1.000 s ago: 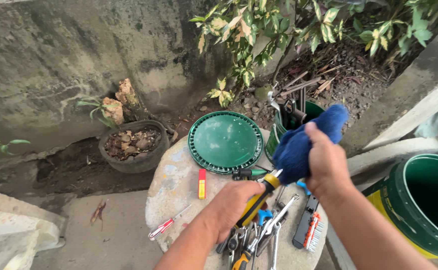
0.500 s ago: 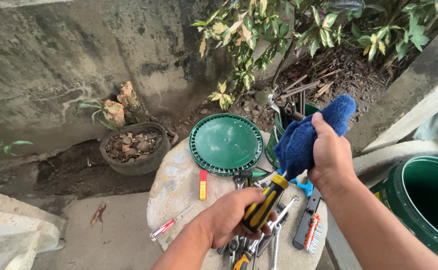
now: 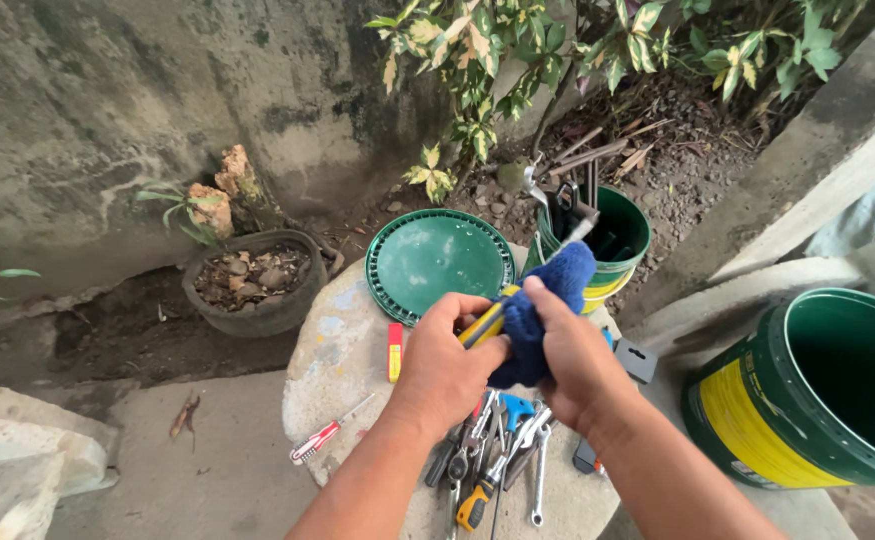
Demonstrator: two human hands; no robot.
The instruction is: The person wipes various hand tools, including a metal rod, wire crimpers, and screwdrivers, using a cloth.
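Head view: both hands have come together above the round grey concrete worktop (image 3: 342,365). A second ago the left hand (image 3: 447,365) was low over the heap of tools, closing on the yellow-and-black-handled screwdriver (image 3: 485,325), while the right hand (image 3: 567,355) held the blue cloth (image 3: 547,300) up and well apart from it. Now the left hand has lifted that screwdriver clear of the heap; its fingers are curled tight round the handle, thumb over the top. The right hand has dropped to meet it and is pressed together around the cloth, which wraps the screwdriver's shaft. The metal tip pokes out beyond the cloth, pointing up and to the right, towards the small green bucket (image 3: 612,255) holding long tools. So the picking-up is over and, as I judge it, the wiping of the shaft is under way.

Everything else lies as before: the green round plastic lid (image 3: 437,260) at the far edge of the worktop, a small red-and-yellow flat tool (image 3: 394,352) just beside it, a red-handled thin screwdriver (image 3: 325,438) near the left edge, and the pile of spanners and pliers (image 3: 497,450) beneath the wrists. A large green-and-yellow bucket (image 3: 807,400) stands to the right, off the worktop.
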